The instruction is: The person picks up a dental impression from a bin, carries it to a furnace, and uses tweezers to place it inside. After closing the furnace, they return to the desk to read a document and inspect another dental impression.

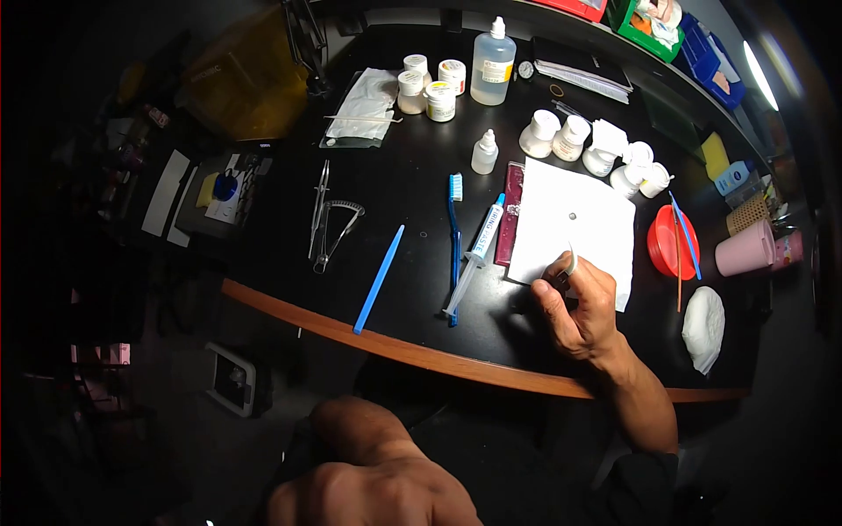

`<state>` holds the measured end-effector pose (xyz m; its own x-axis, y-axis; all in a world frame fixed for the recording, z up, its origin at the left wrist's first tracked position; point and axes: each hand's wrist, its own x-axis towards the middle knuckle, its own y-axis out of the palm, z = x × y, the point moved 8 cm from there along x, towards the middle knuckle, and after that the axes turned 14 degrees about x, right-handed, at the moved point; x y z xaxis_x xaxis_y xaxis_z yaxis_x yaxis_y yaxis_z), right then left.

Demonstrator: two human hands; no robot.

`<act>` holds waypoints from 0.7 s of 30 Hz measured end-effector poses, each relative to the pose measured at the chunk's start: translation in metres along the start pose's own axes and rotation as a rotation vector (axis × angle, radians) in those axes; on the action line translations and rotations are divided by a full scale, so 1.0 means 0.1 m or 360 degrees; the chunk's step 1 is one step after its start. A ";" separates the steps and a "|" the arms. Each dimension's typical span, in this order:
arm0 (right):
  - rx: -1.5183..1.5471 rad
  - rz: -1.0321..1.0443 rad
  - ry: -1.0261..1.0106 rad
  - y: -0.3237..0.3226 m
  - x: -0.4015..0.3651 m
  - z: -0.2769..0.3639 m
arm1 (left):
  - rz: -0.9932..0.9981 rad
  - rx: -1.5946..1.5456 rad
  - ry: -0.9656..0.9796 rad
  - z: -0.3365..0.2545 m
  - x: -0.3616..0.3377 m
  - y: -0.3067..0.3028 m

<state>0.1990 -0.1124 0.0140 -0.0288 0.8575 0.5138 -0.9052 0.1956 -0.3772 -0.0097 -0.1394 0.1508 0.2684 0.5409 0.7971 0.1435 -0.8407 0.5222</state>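
My right hand [583,307] is closed in a pinch over the lower edge of a white sheet [548,193]. It holds a small dark object whose shape I cannot make out, with a thin pale curved tip pointing up. A small grey round piece [573,216] lies on the sheet above the fingertips. Left of the sheet are a dark red case [506,237], a firing paste syringe [478,250] and a blue toothbrush [455,232]. My left hand [377,495] is low at the bottom edge of the view, its fingers cut off by the frame.
White jars [441,102], a clear bottle [493,66] and a dropper bottle [484,153] stand behind. A red bowl [665,245] with sticks and a white wad [703,329] are at the right. A caliper [324,241] and blue stick [380,279] lie left.
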 end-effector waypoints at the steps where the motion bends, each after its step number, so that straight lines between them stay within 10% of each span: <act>1: -0.0003 -0.0009 -0.0001 -0.01 0.00 -0.01 | -0.0001 -0.0004 0.0027 0.01 -0.01 -0.01; 21: 0.0003 0.0020 0.0025 -0.01 0.00 -0.04 | -0.0070 0.0605 0.0569 -0.12 -0.18 0.10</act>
<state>0.2020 -0.1105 0.0112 -0.0337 0.8672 0.4968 -0.9056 0.1838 -0.3822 -0.0242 -0.1570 0.1451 -0.0781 0.4953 0.8652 0.5011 -0.7308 0.4636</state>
